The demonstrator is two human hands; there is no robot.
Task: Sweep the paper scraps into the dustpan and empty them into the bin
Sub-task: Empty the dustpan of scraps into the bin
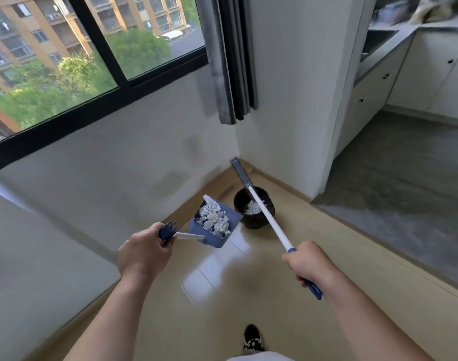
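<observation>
Left hand [144, 252] clamped around the dark blue grip of the dustpan [217, 225] handle, left of centre in the frame; right hand [307, 265] clamped around the blue end of the broom [261, 212] handle, right of centre, well apart from the other. Dustpan raised off the floor, tipped up toward the bin [254, 209], heaped with paper scraps [213, 216]; more white scraps already lying inside the bin, just above centre. Broom shaft crossing over the bin's mouth, head up near the corner of the wall. Judged as the emptying step, with the load not yet tipped out. Risks from here: pan lip sitting beside the bin rather than over it, so a tilt made too soon likely to shed scraps onto the floor [248, 282]; light crumpled paper apt to flutter or bounce off the rim; broom shaft across the opening likely to catch falling pieces or knock the bin sideways; long thin handle held at one end giving little control over a swinging pan. Pan of blue moulded plastic, boxy, with a row of comb teeth along one edge; white tubular shaft on both tools. Bin round, dark, seemingly matte. Scraps small, white, crumpled, loosely piled. Floor of glossy pale tile with a bright reflected patch.
</observation>
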